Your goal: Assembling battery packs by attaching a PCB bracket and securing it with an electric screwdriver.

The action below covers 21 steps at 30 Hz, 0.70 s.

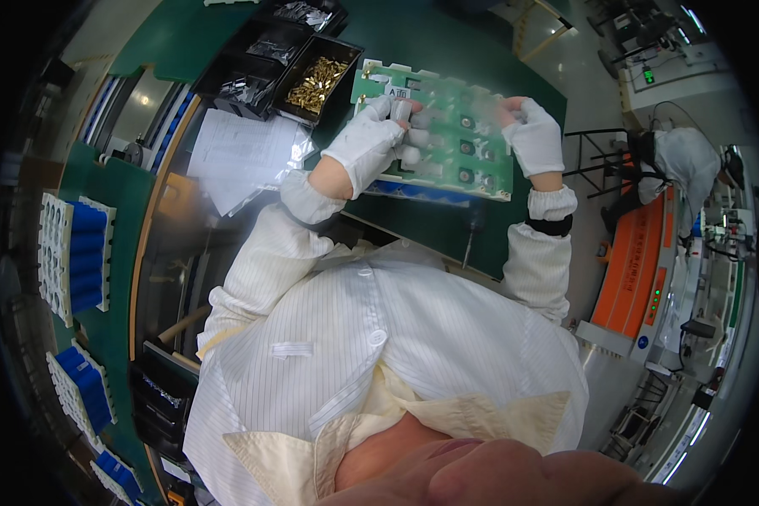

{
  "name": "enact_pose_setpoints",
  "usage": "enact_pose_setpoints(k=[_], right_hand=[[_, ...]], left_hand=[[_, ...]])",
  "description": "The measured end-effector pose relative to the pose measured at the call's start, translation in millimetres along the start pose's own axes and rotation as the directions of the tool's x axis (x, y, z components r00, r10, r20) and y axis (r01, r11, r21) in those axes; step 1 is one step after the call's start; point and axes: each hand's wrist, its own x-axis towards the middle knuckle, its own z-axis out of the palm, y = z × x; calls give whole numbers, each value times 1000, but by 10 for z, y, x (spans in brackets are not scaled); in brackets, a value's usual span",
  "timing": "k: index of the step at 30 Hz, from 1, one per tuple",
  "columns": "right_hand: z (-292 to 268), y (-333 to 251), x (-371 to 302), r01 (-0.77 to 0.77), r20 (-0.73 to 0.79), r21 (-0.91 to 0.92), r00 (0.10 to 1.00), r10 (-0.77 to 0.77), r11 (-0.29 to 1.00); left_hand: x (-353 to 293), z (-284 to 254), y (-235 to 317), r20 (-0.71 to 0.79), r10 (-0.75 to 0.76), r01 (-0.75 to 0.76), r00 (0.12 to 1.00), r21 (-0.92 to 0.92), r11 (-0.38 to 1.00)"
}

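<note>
A pale green plastic plate (447, 105) with white notched edges and several round openings lies on top of a blue body (417, 193). My left hand (369, 139), in a white glove with bare fingertips, is over the left part of the plate. Its fingers are bent together beside a small white label (398, 92), and what they pinch, if anything, is hidden. At the plate's right edge is my right hand (535, 139), gloved alike. Its fingers are curled with the tips together; I cannot make out anything between them. Metal pieces (466, 148) sit in some openings.
Beyond my left hand, a black bin (342, 52) holds brass-coloured parts (316, 83), and neighbouring black bins (243, 80) hold silvery parts. Paper sheets (240, 156) lie nearby. Blue-and-white battery-like modules (87, 253) stand at far left. A person (683, 164) bends over at far right.
</note>
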Motion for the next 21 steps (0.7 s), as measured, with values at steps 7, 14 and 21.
enact_pose_setpoints(k=[7, 14, 21], right_hand=[[114, 245, 58, 137, 71, -324, 990, -121, 936], [198, 452, 41, 279, 43, -268, 960, -278, 922], [166, 382, 61, 365, 134, -340, 931, -339, 867]], left_hand=[[-60, 118, 79, -64, 10, -13, 998, -55, 998], [-35, 161, 100, -95, 24, -30, 995, -55, 998], [118, 266, -42, -81, -33, 19, 996, -166, 986]])
